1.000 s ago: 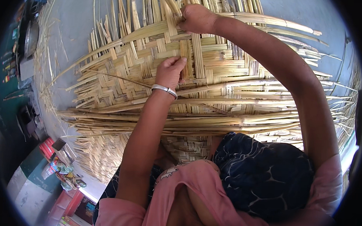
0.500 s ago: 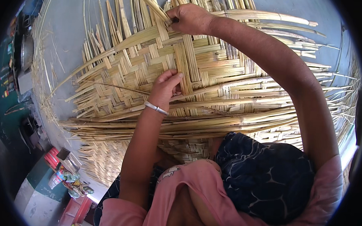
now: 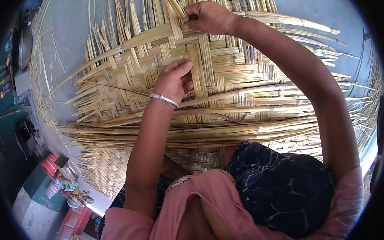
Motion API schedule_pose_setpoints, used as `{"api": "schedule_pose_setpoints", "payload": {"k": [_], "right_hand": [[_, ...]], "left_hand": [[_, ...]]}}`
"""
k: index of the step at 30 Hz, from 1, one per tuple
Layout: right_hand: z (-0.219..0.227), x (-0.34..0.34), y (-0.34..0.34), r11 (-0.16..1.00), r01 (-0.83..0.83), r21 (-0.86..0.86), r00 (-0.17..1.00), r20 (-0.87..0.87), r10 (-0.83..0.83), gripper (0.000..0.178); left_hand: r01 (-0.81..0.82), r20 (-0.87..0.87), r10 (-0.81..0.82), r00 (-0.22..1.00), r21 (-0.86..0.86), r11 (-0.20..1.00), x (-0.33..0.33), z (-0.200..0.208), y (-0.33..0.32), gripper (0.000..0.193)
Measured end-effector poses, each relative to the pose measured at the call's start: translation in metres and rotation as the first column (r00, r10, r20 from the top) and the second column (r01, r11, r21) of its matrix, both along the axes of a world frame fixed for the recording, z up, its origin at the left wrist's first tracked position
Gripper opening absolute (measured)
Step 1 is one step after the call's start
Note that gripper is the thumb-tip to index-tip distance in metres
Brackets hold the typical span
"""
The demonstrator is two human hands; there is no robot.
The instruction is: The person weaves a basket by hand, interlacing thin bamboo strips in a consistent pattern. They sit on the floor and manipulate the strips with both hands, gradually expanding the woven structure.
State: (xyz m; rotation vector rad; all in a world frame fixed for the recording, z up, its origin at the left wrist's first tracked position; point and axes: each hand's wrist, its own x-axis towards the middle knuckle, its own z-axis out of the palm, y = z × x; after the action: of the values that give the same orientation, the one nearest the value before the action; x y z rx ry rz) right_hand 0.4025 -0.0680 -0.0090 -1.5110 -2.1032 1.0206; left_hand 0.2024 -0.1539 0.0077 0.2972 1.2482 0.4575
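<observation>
Head view, looking down: one large woven bamboo mat (image 3: pixel 227 91) lies on the grey floor (image 3: pixel 67 33), spread before the person's knees, with loose strip ends fanning past its edges. Two hands work on it. Left hand (image 3: pixel 174 80), wearing one silver bangle (image 3: pixel 163 100), rests on the weave, fingers (image 3: pixel 183 68) pressed flat together on an upright strip. Right hand (image 3: pixel 209 17) at the far edge has its fingers pinched shut on one bamboo strip (image 3: pixel 173 5). Lower left stand one green box (image 3: pixel 39 186) and one red crate (image 3: pixel 74 222), beside crumpled colourful wrappers (image 3: pixel 69 189).
</observation>
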Motion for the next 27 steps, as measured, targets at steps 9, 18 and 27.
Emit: {"api": "schedule_pose_setpoints", "payload": {"k": [9, 18, 27], "right_hand": [[0.007, 0.000, 0.002, 0.999, 0.042, -0.010, 0.999, -0.021, -0.043, 0.019], [0.021, 0.015, 0.045, 0.956, 0.187, 0.227, 0.969, -0.200, -0.143, 0.015], [0.035, 0.014, 0.044, 0.981, 0.158, 0.115, 0.952, -0.281, -0.120, 0.017]], "left_hand": [[0.506, -0.701, -0.085, 0.709, 0.421, 0.753, 0.016, -0.027, -0.009, 0.021], [0.475, -0.612, -0.078, 0.787, 0.520, 0.709, 0.021, -0.015, 0.012, 0.019], [0.778, -0.867, -0.043, 0.496, 0.422, 0.465, 0.027, -0.019, 0.009, 0.020]]}}
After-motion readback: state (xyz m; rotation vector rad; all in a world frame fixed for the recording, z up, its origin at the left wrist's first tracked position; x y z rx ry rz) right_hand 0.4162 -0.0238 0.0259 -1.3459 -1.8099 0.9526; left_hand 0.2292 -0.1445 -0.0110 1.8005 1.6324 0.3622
